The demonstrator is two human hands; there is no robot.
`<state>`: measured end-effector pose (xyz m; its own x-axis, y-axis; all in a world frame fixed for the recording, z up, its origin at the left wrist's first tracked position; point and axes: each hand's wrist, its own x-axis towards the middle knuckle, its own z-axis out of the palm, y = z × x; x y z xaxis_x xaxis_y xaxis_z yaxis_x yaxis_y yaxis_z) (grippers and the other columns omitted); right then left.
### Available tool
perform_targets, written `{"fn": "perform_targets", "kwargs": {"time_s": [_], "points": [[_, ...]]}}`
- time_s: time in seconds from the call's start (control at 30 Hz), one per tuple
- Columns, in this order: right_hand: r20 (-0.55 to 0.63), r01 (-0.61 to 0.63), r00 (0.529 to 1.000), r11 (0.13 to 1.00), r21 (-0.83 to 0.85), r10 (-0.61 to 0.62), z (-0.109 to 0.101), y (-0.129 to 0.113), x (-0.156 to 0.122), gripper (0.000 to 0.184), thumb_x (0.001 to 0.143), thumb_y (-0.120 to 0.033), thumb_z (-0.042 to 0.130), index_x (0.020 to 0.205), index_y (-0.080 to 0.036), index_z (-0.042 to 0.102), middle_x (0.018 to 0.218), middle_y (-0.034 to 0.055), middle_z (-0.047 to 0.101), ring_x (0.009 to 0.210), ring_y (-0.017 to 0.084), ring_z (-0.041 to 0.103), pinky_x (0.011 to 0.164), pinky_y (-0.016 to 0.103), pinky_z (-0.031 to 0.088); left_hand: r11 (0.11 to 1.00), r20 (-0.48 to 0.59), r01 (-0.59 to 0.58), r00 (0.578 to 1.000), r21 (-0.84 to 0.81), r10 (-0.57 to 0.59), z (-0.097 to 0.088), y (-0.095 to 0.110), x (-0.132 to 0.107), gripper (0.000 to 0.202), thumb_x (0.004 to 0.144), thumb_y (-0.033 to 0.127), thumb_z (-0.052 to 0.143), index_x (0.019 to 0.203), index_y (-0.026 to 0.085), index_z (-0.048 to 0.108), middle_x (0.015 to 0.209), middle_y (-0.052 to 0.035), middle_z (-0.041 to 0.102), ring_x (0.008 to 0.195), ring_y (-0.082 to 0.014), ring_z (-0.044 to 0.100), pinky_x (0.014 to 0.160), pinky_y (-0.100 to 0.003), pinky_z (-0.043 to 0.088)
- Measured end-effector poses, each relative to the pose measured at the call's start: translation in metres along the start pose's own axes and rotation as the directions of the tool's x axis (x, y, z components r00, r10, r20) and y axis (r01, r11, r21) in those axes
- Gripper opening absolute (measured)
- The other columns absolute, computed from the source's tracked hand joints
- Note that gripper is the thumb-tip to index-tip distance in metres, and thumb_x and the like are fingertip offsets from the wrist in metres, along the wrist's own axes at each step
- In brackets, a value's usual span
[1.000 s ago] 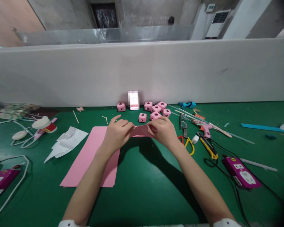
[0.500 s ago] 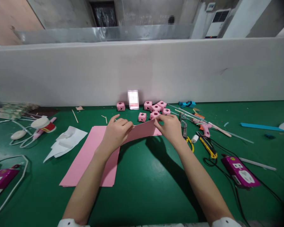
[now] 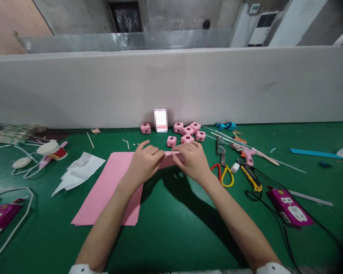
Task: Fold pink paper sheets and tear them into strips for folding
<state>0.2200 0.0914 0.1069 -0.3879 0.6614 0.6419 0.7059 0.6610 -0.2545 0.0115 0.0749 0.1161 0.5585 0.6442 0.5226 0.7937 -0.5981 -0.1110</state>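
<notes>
Between my two hands a strip of pink paper [image 3: 166,163] is held above the green table. My left hand [image 3: 146,160] pinches its left part, thumb against fingers. At the strip's upper right edge, my right hand [image 3: 191,156] closes on it, with its fingers hiding much of that end. Under my left forearm lies a stack of pink paper sheets [image 3: 107,186]. Just beyond my hands sit several small pink paper cubes with dark diamond openings, among them one cube [image 3: 172,141] and another at the far left [image 3: 145,128].
To the right lie scissors [image 3: 224,173], a yellow utility knife [image 3: 251,177], a pink glue gun [image 3: 248,155] and a purple power strip [image 3: 290,207] with black cable. Leftward are crumpled white paper [image 3: 79,171] and a paper cup [image 3: 53,150]. A white partition [image 3: 103,91] stands behind.
My right hand has moved left along the strip, closer to my left hand. The scissors' handles now show fully. The sheets and cubes have stayed in place.
</notes>
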Motion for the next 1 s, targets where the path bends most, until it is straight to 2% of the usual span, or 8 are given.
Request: {"fn": "perform_targets", "kwargs": {"time_s": [0.13, 0.37, 0.6, 0.8, 1.0], "points": [[0.018, 0.06, 0.998, 0.998, 0.006, -0.06, 0.005, -0.017, -0.003, 0.014, 0.092, -0.024, 0.056, 0.085, -0.021, 0.067, 0.085, 0.0034, 0.076, 0.082, 0.02, 0.067, 0.104, 0.041, 0.033, 0.999, -0.012, -0.019, 1.0, -0.049, 0.018, 0.0, 0.009, 0.002, 0.02, 0.094, 0.014, 0.047, 0.09, 0.019, 0.066, 0.078, -0.0038, 0.068, 0.077, -0.0191, 0.064, 0.103, -0.046, 0.044], [0.088, 0.071, 0.994, 0.997, 0.006, -0.071, -0.001, -0.009, -0.004, 0.008, 0.088, -0.023, 0.061, 0.081, -0.022, 0.064, 0.081, 0.0009, 0.075, 0.08, 0.019, 0.065, 0.101, 0.039, 0.033, 0.991, 0.017, -0.018, 1.0, -0.131, 0.02, 0.001, 0.004, 0.001, 0.018, 0.095, 0.017, 0.049, 0.09, 0.02, 0.065, 0.083, -0.0033, 0.071, 0.079, -0.0189, 0.065, 0.102, -0.046, 0.044], [0.104, 0.022, 0.994, 0.999, 0.042, -0.026, 0.0, 0.006, -0.001, 0.008, 0.084, -0.02, 0.062, 0.078, -0.022, 0.066, 0.077, 0.0003, 0.073, 0.075, 0.017, 0.065, 0.088, 0.032, 0.038, 0.98, 0.044, 0.045, 0.998, -0.196, -0.037, -0.003, -0.009, 0.0, 0.014, 0.095, 0.021, 0.053, 0.089, 0.022, 0.066, 0.084, -0.0016, 0.072, 0.079, -0.0186, 0.066, 0.098, -0.043, 0.045], [0.123, -0.052, 0.992, 0.991, 0.124, 0.037, -0.011, 0.022, 0.002, 0.008, 0.082, -0.018, 0.063, 0.078, -0.023, 0.067, 0.078, -0.0005, 0.074, 0.079, 0.018, 0.066, 0.089, 0.033, 0.04, 0.953, 0.053, 0.113, 0.993, -0.281, -0.102, -0.017, -0.022, -0.003, 0.019, 0.097, 0.025, 0.05, 0.086, 0.022, 0.066, 0.084, -0.0006, 0.073, 0.079, -0.018, 0.065, 0.1, -0.043, 0.043], [0.174, -0.134, 0.978, 0.983, 0.129, 0.11, -0.019, 0.037, 0.003, 0.008, 0.082, -0.018, 0.062, 0.077, -0.022, 0.068, 0.079, 0.0003, 0.074, 0.074, 0.017, 0.065, 0.081, 0.031, 0.043, 0.948, 0.051, 0.146, 0.989, -0.282, -0.138, -0.018, -0.035, -0.008, 0.018, 0.096, 0.026, 0.051, 0.086, 0.023, 0.066, 0.085, -0.0002, 0.074, 0.079, -0.0179, 0.067, 0.102, -0.044, 0.042]]}}
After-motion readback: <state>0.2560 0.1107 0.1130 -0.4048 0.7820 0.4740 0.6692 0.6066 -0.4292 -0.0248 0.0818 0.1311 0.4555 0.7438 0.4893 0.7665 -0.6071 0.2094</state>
